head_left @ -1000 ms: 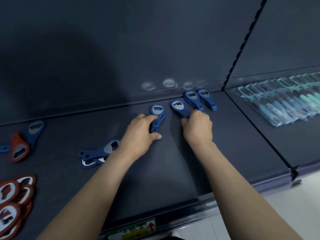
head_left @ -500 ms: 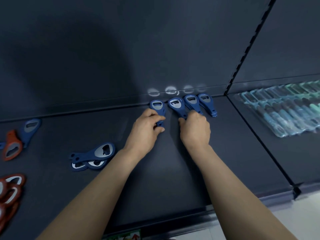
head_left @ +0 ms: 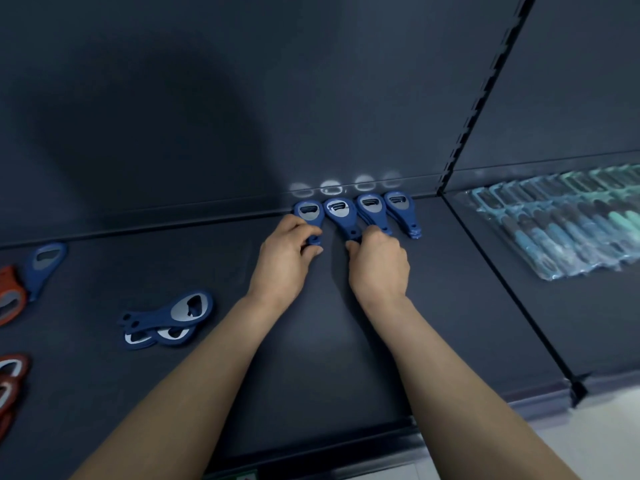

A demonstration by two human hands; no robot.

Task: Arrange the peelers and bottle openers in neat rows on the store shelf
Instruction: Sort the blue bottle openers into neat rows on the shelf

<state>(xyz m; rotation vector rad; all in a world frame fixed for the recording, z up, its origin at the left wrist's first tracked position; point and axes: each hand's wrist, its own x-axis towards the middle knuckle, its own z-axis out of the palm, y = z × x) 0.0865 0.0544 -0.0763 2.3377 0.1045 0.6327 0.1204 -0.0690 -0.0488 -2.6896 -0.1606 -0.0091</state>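
Stretching across the whole view, the dark store shelf [head_left: 346, 358] met a dark back panel [head_left: 242, 98]. On the neighbouring section to the right lay packaged peelers [head_left: 571, 223], side by side in one tidy row. Both bare forearms reached to the back of the shelf. The left hand [head_left: 284, 261] pinched the handle end of the leftmost opener [head_left: 309, 211], fingers curled round it. The right hand [head_left: 379, 268] gripped the handle of the second opener [head_left: 341, 213]; it may also have touched the third, but its knuckles hid the contact. These belonged to a row of four blue bottle openers [head_left: 401, 209], heads against the back panel. Well to the left sat a loose heap of blue openers [head_left: 169, 320], then a single blue opener [head_left: 45, 265] and red openers [head_left: 10, 299] at the edge.
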